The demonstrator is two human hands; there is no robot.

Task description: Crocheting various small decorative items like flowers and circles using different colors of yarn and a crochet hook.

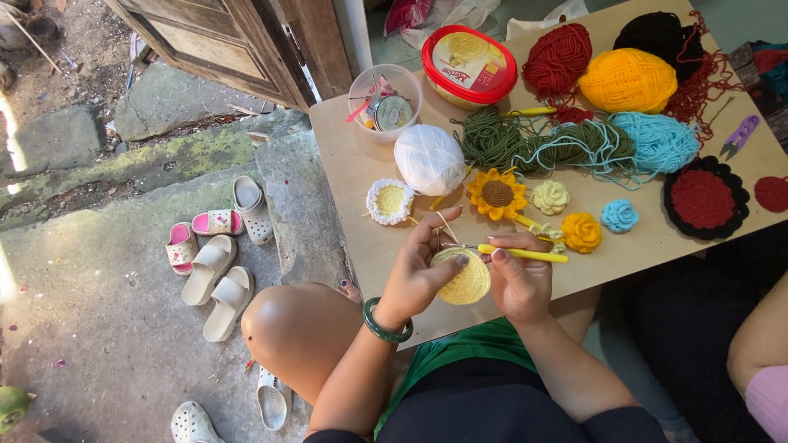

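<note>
My left hand (pixel 419 267) pinches a round pale-yellow crocheted disc (pixel 465 283) over the near edge of a low wooden table (pixel 353 164). A green bangle sits on that wrist. My right hand (pixel 519 279) grips a yellow-handled crochet hook (pixel 525 253) whose tip meets the disc's upper rim. A thin cream strand runs from the disc up toward the white yarn ball (pixel 429 158).
On the table lie a crocheted sunflower (pixel 497 194), small crocheted flowers, a red-and-black doily (pixel 704 198), yarn balls in red, orange, black, blue and green, a red-lidded tub (pixel 469 66), a clear cup, purple snips. Sandals lie on the stone ground left. Another person's arm (pixel 759 361) is at right.
</note>
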